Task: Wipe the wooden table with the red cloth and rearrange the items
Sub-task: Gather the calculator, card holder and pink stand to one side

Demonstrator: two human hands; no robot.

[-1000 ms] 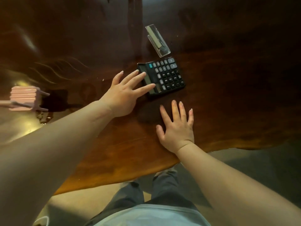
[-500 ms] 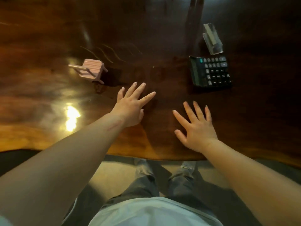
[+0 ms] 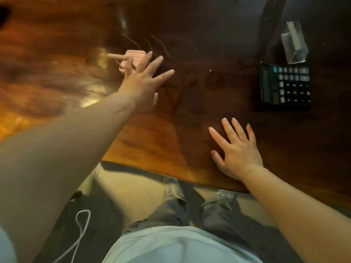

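Head view: left hand (image 3: 141,86) reaching over the pink toy chair (image 3: 133,59); the red cloth is not in sight.
The left hand's fingers are spread and hold nothing, and contact with the chair is unclear. The right hand (image 3: 239,149) lies flat on the wooden bench (image 3: 171,141) with its fingers apart. The grip would be safest round the chair's slatted body, not its thin arm, and a lift would beat a drag. The calculator (image 3: 284,86) sits well apart.

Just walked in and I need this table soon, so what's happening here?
A person is at the wooden table, apparently rearranging the things on it. Their left hand is stretched out with spread fingers over a small pink slatted object, without gripping it. Their right hand lies flat on the wood near the edge. A black calculator and a clear plastic holder sit off to the right. No red cloth is in view.
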